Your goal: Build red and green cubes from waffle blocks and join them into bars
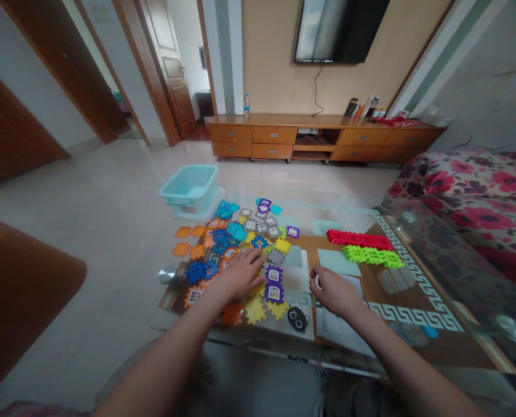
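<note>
My left hand (241,273) lies over the pile of plastic interlocking tiles with its fingers stretched out and apart. Under its fingertips are yellow and blue pieces; whether it grips one is not visible. Just right of it, two purple window tiles (274,292) lie in a column, with yellow tiles (255,311) below. My right hand (333,291) hovers above the glass table near the white papers, its fingers curled in, and nothing shows in them. Dark blue gear-edged tiles (201,270) and orange tiles (190,233) spread left of my left hand.
A row of red tiles (358,239) and a row of lime green tiles (373,255) lie on the glass table's right. A light blue tub (189,191) stands beyond the pile at the left. A black cat-face item (298,318) is near the front edge.
</note>
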Motion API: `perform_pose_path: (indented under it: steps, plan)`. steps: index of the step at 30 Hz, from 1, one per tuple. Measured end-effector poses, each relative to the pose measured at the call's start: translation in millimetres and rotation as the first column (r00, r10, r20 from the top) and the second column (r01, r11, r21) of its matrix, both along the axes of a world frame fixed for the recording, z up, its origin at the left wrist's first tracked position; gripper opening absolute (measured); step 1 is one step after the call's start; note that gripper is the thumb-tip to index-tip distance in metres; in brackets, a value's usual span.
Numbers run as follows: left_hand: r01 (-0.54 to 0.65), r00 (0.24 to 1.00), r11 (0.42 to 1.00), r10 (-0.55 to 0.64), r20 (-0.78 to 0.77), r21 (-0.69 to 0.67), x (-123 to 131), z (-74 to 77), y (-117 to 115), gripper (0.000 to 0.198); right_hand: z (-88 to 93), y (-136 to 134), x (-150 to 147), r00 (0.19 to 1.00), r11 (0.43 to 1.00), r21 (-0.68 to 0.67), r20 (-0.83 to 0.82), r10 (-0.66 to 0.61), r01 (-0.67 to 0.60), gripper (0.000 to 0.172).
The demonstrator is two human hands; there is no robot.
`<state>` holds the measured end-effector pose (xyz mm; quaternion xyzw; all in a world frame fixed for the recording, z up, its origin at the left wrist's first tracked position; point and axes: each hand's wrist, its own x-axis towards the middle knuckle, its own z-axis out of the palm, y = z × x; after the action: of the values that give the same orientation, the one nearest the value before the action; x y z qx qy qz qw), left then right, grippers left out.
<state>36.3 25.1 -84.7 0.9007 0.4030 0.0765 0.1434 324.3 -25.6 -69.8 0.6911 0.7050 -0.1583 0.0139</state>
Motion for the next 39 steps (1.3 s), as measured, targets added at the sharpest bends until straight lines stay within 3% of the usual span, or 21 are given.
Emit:
perform_pose_path:
  steps: [5,11,16,24,29,35,39]
  plan:
    - [-0.188,0.982,0.98,0.187,0.03,0.057,-21.4,4.6,18.3,0.062,0.1,2.0,-3.2,1.0,0.999,-0.024,0.015,0.021,-0.021,0.018]
    - [-0.494,0.868,0.864,0.497,-0.002,0.092,-65.7,2.1,51.0,0.092,-1.8,3.4,-3.5,0.999,0.999,-0.022,0.02,0.032,-0.032,0.017]
    - [-0.629,0.776,0.776,0.63,-0.019,0.043,-86.9,-9.8,63.1,0.085,-1.5,5.5,-4.7,0.999,0.999,-0.028,0.027,0.04,-0.039,0.015]
    - [-0.506,0.863,0.862,0.506,0.004,0.026,-84.6,-26.2,73.4,0.071,-1.8,5.4,-3.6,0.999,0.999,-0.033,-0.001,0.035,-0.035,0.014]
    - [-0.429,0.898,0.901,0.419,0.133,0.063,-89.4,-33.4,82.1,0.053,-3.9,5.1,-1.3,0.999,0.999,-0.021,-0.009,0.038,-0.038,0.012]
    - [-0.455,0.879,0.887,0.433,0.201,0.081,-97.2,-25.4,84.8,0.034,-7.5,4.3,1.7,0.999,0.999,-0.014,-0.01,0.049,-0.05,0.013]
    - [-0.521,0.84,0.845,0.483,0.246,0.12,-94.8,-21.0,82.9,0.035,-10.2,4.2,2.8,0.998,0.998,-0.01,-0.003,0.065,-0.065,0.014]
